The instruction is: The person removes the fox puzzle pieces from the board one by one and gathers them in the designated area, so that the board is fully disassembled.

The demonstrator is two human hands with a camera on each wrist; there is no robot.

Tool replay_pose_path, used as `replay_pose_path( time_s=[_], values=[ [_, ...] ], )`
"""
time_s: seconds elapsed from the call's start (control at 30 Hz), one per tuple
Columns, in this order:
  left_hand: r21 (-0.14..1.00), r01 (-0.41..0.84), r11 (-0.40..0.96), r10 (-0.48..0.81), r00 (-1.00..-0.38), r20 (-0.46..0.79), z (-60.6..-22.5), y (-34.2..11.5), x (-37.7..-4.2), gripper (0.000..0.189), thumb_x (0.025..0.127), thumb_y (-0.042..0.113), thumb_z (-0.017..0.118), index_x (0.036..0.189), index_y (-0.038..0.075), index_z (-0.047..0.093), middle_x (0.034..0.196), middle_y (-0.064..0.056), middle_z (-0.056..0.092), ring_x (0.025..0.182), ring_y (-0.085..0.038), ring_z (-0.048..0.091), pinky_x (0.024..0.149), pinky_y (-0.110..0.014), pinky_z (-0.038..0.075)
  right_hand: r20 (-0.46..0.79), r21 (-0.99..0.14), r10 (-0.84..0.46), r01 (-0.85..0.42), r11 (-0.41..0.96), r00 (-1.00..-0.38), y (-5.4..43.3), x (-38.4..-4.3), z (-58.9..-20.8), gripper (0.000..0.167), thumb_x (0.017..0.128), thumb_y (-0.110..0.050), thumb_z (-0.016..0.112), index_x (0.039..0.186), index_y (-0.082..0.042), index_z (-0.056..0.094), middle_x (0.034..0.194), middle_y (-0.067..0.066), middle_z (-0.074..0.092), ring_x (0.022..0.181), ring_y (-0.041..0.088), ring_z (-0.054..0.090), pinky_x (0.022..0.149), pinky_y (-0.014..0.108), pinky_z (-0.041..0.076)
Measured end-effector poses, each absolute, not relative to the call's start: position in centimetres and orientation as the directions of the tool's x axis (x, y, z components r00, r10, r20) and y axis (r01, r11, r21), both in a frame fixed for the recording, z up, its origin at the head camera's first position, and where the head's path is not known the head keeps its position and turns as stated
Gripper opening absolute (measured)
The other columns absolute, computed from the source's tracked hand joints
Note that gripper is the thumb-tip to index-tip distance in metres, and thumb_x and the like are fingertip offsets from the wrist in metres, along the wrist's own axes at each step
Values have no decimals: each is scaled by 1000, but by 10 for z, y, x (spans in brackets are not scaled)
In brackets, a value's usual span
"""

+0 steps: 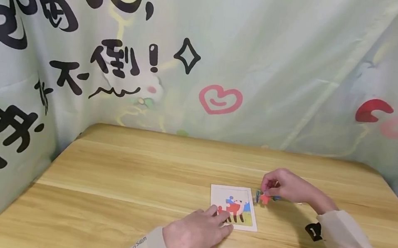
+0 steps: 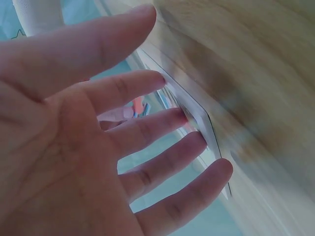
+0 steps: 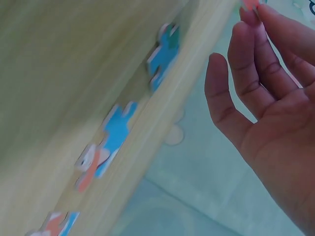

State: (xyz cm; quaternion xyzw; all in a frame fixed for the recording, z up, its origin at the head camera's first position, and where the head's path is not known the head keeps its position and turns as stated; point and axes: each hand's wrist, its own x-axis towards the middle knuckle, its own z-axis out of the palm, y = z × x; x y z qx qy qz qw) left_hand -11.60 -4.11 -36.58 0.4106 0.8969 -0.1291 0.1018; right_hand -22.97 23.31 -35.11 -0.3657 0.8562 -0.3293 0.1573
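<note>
A jigsaw puzzle board (image 1: 221, 192) with a white border lies on the table, its partly filled picture showing a red and white animal with dark legs. Over its lower left corner rests my left hand (image 1: 200, 231), fingertips on the board. In the left wrist view those fingers are extended and touch the board's edge (image 2: 201, 115). Just right of the board my right hand (image 1: 286, 186) pinches a red puzzle piece (image 1: 264, 199) between thumb and fingers. Only a sliver of the red piece (image 3: 251, 4) shows in the right wrist view.
Loose puzzle pieces lie on the table by the right hand: a blue and green one (image 3: 164, 56), a blue one with white and orange (image 3: 114, 135), and another (image 3: 60, 224) cut off by the frame. A printed curtain (image 1: 267, 66) hangs behind the wooden table (image 1: 121, 168).
</note>
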Motion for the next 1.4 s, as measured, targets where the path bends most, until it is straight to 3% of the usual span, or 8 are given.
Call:
replay_pose_path(
  time_s=[0.9,1.4],
  values=[
    [-121,761,638,710,-642,-290,-364,-40,-118,73,87,48,77,152,31,47,156,6,39,123,-14,43,90,-25,50,-47,-722,-718,-473,505,-695,271,-219,-366,15,90,8,66,82,-5,68,76,-7,63,66,3,49,57,24,45],
    [-137,763,632,717,-643,-271,-366,-41,-116,71,87,50,77,150,31,49,153,7,41,120,-13,44,88,-26,50,-65,-659,-705,-500,561,-706,269,-221,-368,19,87,9,68,80,-9,67,75,-9,63,67,2,52,59,24,48]
  ],
)
